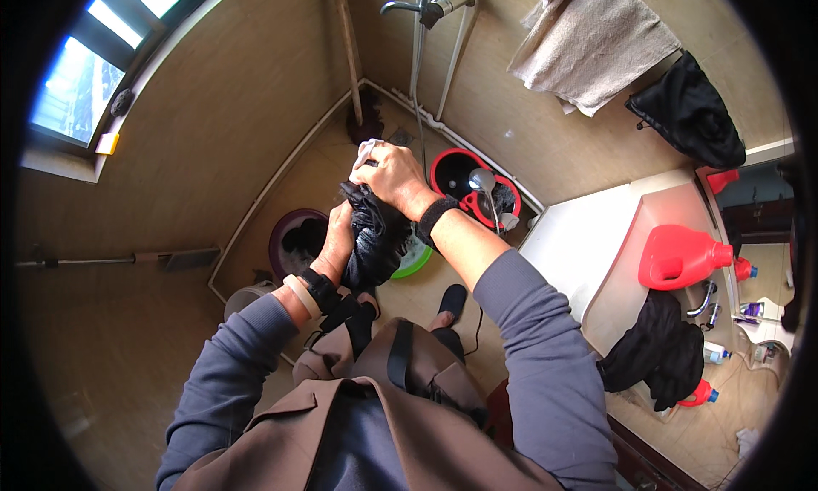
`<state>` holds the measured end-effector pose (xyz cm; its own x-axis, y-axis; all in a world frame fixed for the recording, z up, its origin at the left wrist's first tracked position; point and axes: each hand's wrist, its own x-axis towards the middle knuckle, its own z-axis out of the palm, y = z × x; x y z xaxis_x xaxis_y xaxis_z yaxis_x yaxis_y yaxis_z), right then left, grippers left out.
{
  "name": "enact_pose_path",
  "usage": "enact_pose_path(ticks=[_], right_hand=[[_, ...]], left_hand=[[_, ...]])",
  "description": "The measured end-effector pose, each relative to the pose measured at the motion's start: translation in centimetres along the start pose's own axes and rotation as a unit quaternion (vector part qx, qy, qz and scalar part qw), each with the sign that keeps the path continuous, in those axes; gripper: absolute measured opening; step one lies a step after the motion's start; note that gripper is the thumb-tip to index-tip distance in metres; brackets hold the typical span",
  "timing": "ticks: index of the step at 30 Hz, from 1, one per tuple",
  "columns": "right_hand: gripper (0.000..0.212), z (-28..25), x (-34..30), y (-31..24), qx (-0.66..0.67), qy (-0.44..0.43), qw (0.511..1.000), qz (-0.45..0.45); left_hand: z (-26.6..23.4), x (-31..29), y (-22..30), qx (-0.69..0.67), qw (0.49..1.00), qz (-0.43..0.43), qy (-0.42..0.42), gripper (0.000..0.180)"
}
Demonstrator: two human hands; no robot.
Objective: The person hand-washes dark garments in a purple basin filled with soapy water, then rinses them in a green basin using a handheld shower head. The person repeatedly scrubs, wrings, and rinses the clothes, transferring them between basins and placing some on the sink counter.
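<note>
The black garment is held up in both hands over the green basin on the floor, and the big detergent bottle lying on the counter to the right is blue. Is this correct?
Not quite. The big detergent bottle is red, not blue, as the head view shows. The rest stands: the left hand and right hand hold up the black garment over the green basin, and the bottle lies on the counter.

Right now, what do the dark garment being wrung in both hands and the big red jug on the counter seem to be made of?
Dark garment: soft woven cloth, probably wet, folding and bunching between the hands. Big red jug: moulded plastic, smooth with a slight sheen.
</note>
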<state>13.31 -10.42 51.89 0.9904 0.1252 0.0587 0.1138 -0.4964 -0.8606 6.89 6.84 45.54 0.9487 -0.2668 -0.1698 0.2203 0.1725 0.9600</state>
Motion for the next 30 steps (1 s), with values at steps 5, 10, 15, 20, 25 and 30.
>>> enact_pose_path(ticks=[5, 10, 15, 20, 25, 30], right_hand=[[0.027, -1.0, -0.5, -0.9, 0.188, -0.037, 0.981, -0.025], [0.028, -2.7, -2.0, -2.5, 0.253, 0.022, 0.967, 0.018], [0.026, -6.5, -4.2, -6.5, 0.212, 0.111, 0.967, -0.088], [0.029, -8.1, -5.2, -10.4, 0.202, 0.153, 0.946, -0.201], [0.032, -6.2, -6.9, -9.1, 0.162, 0.207, 0.952, -0.156], [0.016, -2.8, -7.5, -2.9, 0.309, 0.185, 0.925, 0.118]], left_hand=[[0.7, -0.6, 0.4, 0.006, 1.0, 0.005, 0.012, 0.042], [2.4, -1.4, 3.0, -0.101, 0.995, -0.003, -0.001, 0.04], [1.5, -4.1, 6.9, -0.341, 0.9, -0.271, -0.026, 0.041], [1.9, -6.6, 5.9, -0.541, 0.746, -0.297, -0.251, 0.072], [2.3, -5.8, 4.9, -0.569, 0.809, -0.142, 0.026, 0.046], [2.8, -5.1, 8.6, -0.305, 0.924, -0.052, 0.226, 0.038]])
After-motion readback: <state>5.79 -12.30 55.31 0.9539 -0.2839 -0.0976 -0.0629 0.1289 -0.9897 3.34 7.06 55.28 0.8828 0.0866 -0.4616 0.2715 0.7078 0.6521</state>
